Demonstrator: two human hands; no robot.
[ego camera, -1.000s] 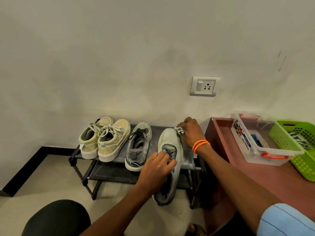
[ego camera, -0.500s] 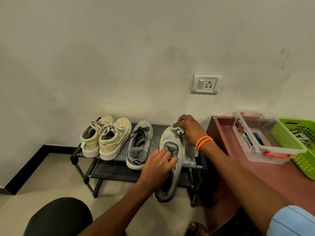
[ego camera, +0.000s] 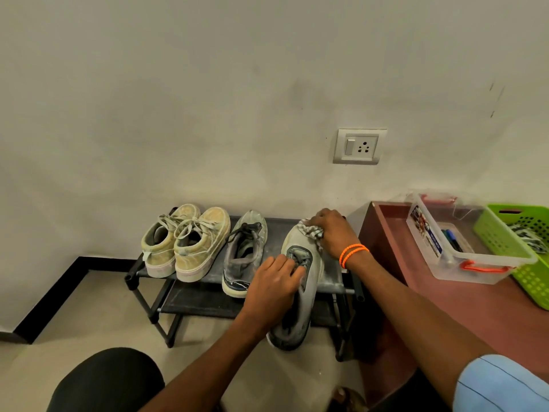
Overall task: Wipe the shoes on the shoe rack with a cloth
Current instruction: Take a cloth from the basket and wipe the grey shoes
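Note:
A grey sneaker (ego camera: 300, 292) lies lengthways over the front edge of the black shoe rack (ego camera: 196, 304), heel hanging toward me. My left hand (ego camera: 274, 288) grips its tongue and laces. My right hand (ego camera: 332, 230) holds a crumpled checked cloth (ego camera: 310, 230) and presses it on the shoe's toe. The matching grey sneaker (ego camera: 243, 254) sits on the top shelf to the left. Further left stands a pair of beige sneakers (ego camera: 185, 242).
A reddish-brown table (ego camera: 463, 307) stands right of the rack, carrying a clear plastic box (ego camera: 463, 263) with pens and a green basket (ego camera: 523, 248). A wall socket (ego camera: 359, 146) is above the rack. My dark-clothed knee (ego camera: 107, 382) is at the bottom left.
My right hand has slid the cloth slightly across the shoe's toe. My left hand keeps its hold on the shoe.

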